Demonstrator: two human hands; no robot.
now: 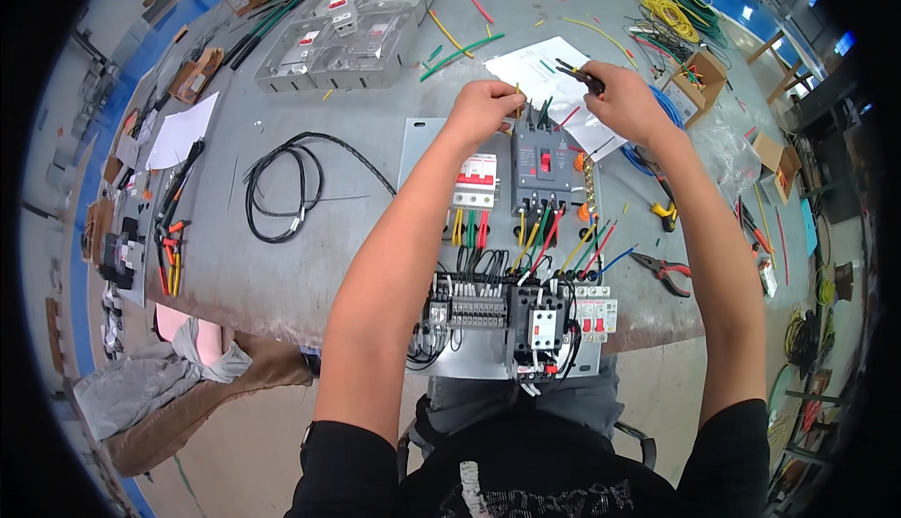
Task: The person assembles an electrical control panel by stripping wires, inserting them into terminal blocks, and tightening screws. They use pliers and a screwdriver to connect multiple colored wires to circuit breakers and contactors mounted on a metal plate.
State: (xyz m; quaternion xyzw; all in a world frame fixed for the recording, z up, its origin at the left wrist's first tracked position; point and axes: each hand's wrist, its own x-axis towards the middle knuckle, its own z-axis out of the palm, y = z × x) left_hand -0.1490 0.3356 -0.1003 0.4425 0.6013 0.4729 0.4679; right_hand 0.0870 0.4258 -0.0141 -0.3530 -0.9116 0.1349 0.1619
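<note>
At the far end of a metal mounting plate (419, 143), my left hand (483, 112) is closed in a pinch on a yellow wire (518, 92). That wire stands at the top of a dark grey moulded-case circuit breaker (542, 163), beside short green wires (544, 111). My right hand (631, 105) grips a pair of dark-jawed pliers (580, 75) over a printed paper sheet (535, 60), apart from the wire. A white breaker with red levers (477, 180) sits left of the grey one. Nearer me are a terminal block (479, 312), a contactor (542, 328) and a small red-switched breaker (595, 316).
Red-handled pliers (668, 274) lie right of the plate. A coiled black cable (286, 185) rests at left. Clear plastic boxes (347, 58) stand far left. Wire coils (671, 16) and a cardboard box (696, 91) are far right. Another person's leg (206, 396) shows at lower left.
</note>
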